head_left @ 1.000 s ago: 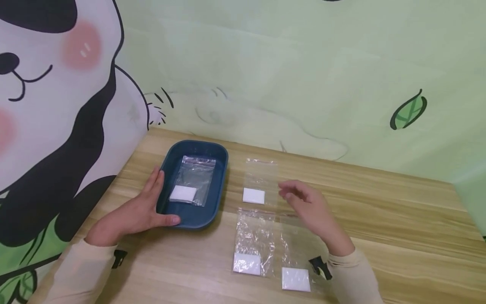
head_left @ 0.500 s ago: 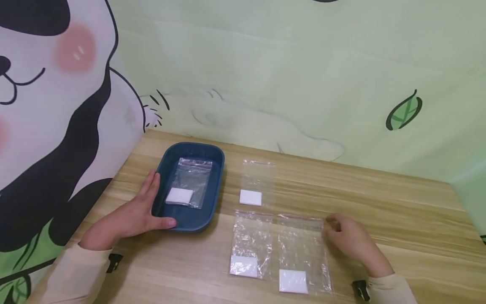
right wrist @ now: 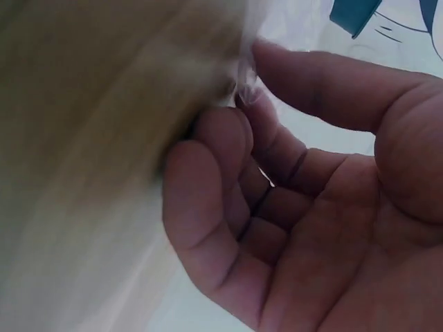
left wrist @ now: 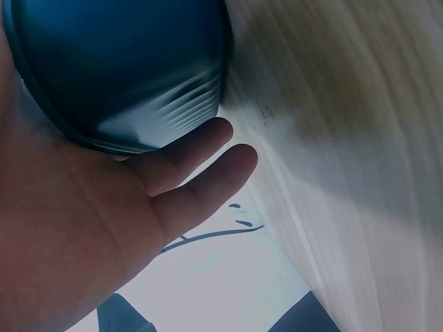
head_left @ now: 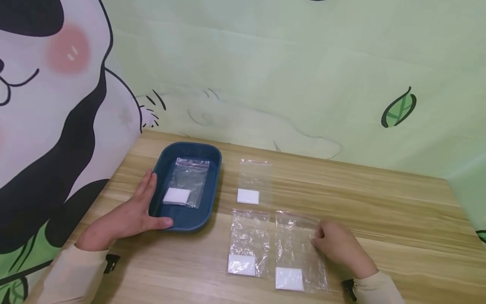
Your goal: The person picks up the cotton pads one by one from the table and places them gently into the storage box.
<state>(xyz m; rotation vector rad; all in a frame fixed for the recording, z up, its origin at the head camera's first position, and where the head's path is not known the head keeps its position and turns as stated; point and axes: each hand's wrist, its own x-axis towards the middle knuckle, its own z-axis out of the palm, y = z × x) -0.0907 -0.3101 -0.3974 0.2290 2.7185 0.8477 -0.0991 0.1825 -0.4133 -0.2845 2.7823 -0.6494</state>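
A dark blue tray [head_left: 186, 220] stands on the left of the table, holding a clear zip-lock bag [head_left: 194, 179] with a white rectangular piece in its lower corner. My left hand [head_left: 133, 215] rests against the tray's left side, fingers straight along the wall and thumb by the near rim. To the right lie three similar bags: a far one [head_left: 258, 177], a near left one [head_left: 249, 234] and a near right one [head_left: 294, 240]. My right hand [head_left: 338, 244] pinches the right edge of the near right bag; in the right wrist view its clear film [right wrist: 246, 76] shows between thumb and index finger.
The wood-grain table [head_left: 398, 211] extends to the right. A pale green wall sheet [head_left: 265, 63] with a panda drawing rises behind it and along the left side.
My right hand has moved from beside the far bag to the near right bag and now pinches its edge. The left hand stays at the tray. The head view has shifted slightly.
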